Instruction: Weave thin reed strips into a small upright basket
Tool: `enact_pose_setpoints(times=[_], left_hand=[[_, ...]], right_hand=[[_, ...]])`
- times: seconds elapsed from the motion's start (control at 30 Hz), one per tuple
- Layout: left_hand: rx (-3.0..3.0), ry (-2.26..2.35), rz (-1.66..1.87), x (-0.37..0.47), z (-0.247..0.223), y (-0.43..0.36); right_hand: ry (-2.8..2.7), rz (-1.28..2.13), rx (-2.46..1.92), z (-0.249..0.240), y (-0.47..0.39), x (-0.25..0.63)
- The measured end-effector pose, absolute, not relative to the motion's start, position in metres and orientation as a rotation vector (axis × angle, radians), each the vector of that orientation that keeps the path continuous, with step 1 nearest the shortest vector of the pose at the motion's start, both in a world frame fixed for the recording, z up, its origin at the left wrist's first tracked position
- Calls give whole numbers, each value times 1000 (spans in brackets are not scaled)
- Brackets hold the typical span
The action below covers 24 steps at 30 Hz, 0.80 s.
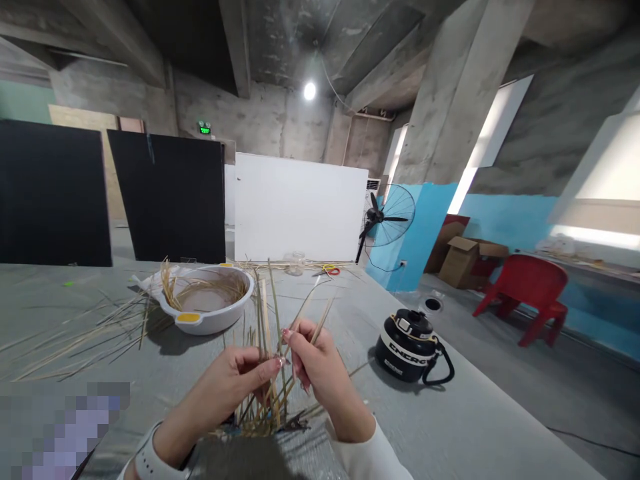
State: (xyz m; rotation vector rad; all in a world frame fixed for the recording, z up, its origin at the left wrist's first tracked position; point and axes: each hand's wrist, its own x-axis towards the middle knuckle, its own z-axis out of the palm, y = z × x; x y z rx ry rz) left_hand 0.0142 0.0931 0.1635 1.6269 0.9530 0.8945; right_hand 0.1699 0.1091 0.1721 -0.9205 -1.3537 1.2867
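Observation:
Dry straw strips (266, 320) stand upright and cross one another in a loose woven bunch near the table's front edge. My left hand (240, 380), with a white watch band at its wrist, pinches strips at the left of the bunch, thumb against fingers. Close beside it on the right, my right hand (314, 360) is closed on straw strips, some of which poke up above its fingers. The fingertips of both hands nearly meet. Lower down, the strips' bases spread in a tangle, partly hidden by my left hand.
A white basin (213, 323) holding straw stands at the left, with loose strips (90, 327) beside it. Scissors (330, 270) and a clear jar (295, 263) lie farther back. A black bottle (407, 347) stands at the right, near the table edge.

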Motion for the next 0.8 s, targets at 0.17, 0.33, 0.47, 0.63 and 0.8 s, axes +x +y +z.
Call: enact_pose_setpoints(times=[0.17, 0.33, 0.47, 0.63, 0.8], left_hand=[[1570, 1002, 886, 7, 164, 97], [1533, 962, 853, 4, 168, 95], [1566, 918, 871, 10, 169, 91], [1621, 953, 850, 14, 167, 90], [1686, 1051, 845, 8, 170, 90]], right_hand=[[-1304, 1242, -928, 174, 111, 175], [-1250, 1247, -915, 177, 113, 181], [-1269, 1247, -939, 177, 112, 179], [-1266, 1248, -947, 179, 110, 179], [-1270, 1255, -923, 181, 111, 183]])
